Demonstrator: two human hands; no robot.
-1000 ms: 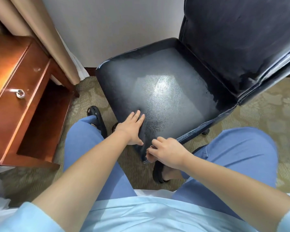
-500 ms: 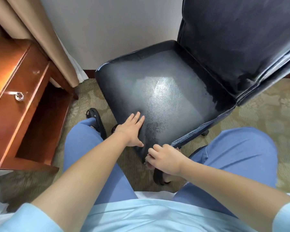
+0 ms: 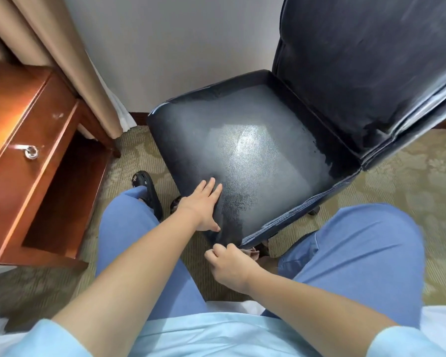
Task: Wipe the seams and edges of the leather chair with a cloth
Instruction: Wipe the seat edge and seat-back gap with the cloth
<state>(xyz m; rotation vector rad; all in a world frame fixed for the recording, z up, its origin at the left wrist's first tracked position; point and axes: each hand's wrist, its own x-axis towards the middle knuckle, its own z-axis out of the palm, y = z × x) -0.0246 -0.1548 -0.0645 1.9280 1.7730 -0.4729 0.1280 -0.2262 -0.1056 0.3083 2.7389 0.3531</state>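
Broadly, the dark leather chair (image 3: 255, 161) fills the middle and right of the view, its seat turned so one corner points toward the person, its backrest rising at far right. A wooden nightstand (image 3: 34, 150) stands at left, well apart from it. The left hand (image 3: 204, 204) lies flat on the seat near that corner, fingers straight and together, bracing the chair. The right hand (image 3: 229, 264) sits just below the near corner, fingers curled; a scrap of what may be the cloth (image 3: 251, 252) shows beyond its knuckles, though I cannot tell for certain. The seat's near-right edge seam (image 3: 294, 217) runs from that corner away to the right, so the right hand is nearer and would likely travel along it.
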